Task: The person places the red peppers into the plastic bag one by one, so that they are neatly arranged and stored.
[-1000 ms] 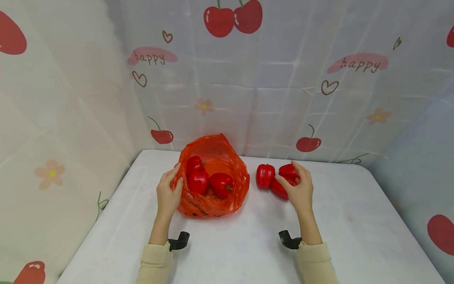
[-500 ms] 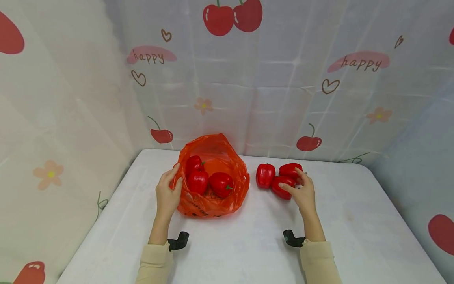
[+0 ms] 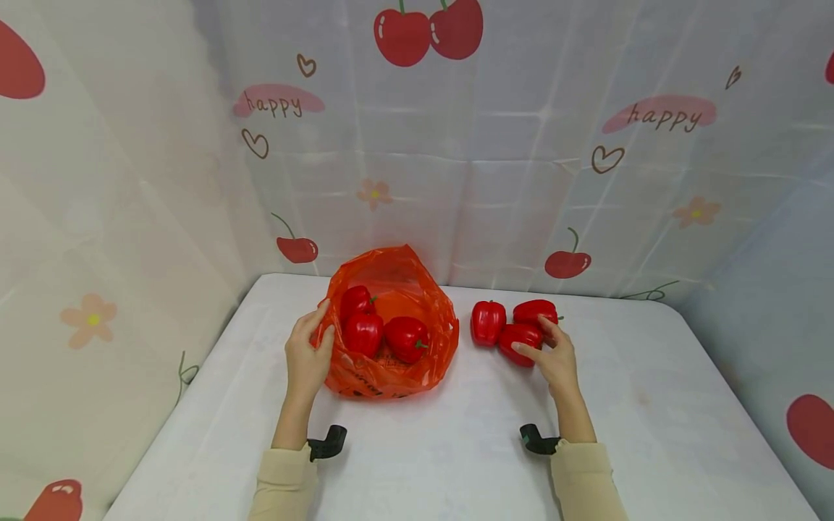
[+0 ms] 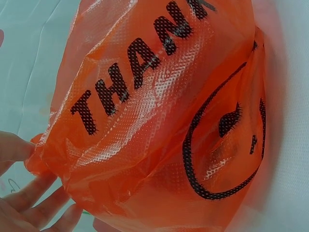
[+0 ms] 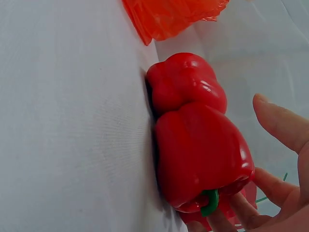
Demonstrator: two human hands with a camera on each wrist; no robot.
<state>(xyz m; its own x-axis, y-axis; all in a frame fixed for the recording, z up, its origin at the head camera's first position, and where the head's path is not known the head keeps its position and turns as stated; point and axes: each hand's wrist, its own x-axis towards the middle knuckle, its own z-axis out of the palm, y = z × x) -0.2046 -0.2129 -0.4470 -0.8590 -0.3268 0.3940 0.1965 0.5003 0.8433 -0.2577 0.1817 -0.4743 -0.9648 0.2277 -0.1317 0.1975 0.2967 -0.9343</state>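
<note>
Three peppers point(image 3: 363, 334) are already sitting inside the orange bag point(image 3: 433, 369), and three are lying to its right on the white table point(image 3: 423, 463), so the packing is probably standing about halfway. The left hand point(image 3: 309, 358) is pinching the bag's left rim (apparently to steady it). The right hand point(image 3: 559, 359) is hovering about the near pepper point(image 3: 518, 337), thumb and fingers standing well apart, not yet gripping. The left pepper point(image 3: 488, 323) and far pepper point(image 3: 534, 310) are also awaiting packing, it seems.
</note>
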